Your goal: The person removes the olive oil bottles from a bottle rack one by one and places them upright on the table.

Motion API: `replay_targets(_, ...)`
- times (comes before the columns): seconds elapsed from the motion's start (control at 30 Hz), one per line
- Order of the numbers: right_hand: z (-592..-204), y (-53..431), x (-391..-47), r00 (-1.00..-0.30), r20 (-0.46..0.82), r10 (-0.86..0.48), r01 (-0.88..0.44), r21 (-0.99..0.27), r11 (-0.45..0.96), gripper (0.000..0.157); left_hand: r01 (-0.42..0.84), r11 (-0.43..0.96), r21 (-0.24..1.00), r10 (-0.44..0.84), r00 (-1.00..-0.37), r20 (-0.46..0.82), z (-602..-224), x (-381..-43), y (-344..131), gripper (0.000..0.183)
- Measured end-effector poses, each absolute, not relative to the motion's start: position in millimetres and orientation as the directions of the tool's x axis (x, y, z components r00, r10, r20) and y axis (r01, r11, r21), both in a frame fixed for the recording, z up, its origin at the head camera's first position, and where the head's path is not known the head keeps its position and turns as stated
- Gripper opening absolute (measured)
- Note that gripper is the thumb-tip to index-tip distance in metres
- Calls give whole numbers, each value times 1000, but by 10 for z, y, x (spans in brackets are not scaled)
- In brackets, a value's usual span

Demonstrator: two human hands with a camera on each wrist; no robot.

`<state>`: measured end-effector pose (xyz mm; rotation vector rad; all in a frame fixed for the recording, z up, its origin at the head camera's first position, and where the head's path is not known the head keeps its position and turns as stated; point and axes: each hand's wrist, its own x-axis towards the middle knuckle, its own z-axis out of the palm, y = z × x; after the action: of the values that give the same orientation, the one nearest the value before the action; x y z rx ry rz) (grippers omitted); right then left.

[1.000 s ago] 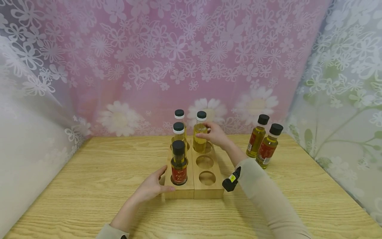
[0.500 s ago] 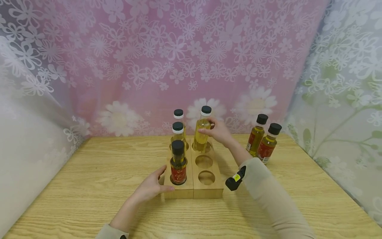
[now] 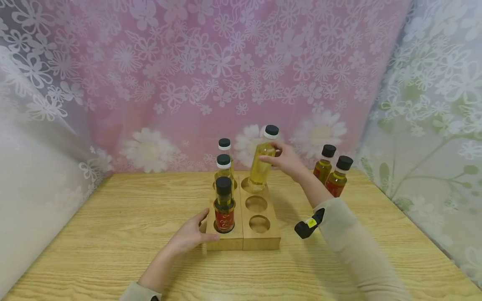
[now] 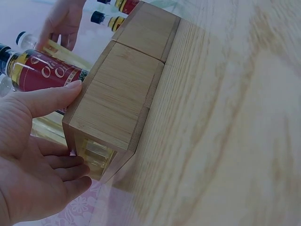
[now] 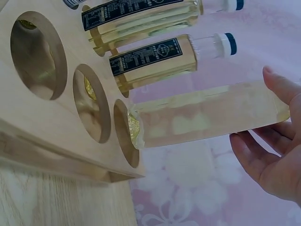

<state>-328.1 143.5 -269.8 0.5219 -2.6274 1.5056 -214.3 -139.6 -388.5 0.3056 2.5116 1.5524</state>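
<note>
My right hand (image 3: 289, 162) grips a clear bottle of pale yellow oil (image 3: 260, 169), with a dark cap and white collar. The bottle leans to the right over the back right hole of a two-row wooden bottle rack (image 3: 261, 243). In the right wrist view its base (image 5: 135, 127) is right at that hole's rim. My left hand (image 3: 190, 233) lies at the rack's front left corner, thumb extended along the front edge and fingers by the side opening. Beside it a red-labelled olive oil bottle (image 3: 224, 218) stands in the front left hole.
Two more pale oil bottles, one a nearer bottle (image 3: 224, 167) and one a farther bottle (image 3: 224, 146), stand in the left row. Red-labelled bottles, one nearer (image 3: 337, 179) and one behind (image 3: 324, 167), stand at the table's right, partly behind my right arm. A floral curtain (image 3: 211, 83) hangs behind.
My right hand has lifted the pale oil bottle up and to the right, and it tilts more. My left hand stays at the rack's corner.
</note>
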Motion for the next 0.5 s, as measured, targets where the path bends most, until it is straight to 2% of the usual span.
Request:
replay_targets(0.27, -2621, 1652, -3183, -952, 172, -253, -278, -834, 477, 77, 82, 442, 893, 263, -964, -42, -3884, -2133, -1389, 95)
replay_targets(0.5, -2573, 1858, -3106, -955, 181, -235, -281, -802, 528, 82, 78, 446, 892, 256, -966, -44, -3884, -2148, -1386, 95)
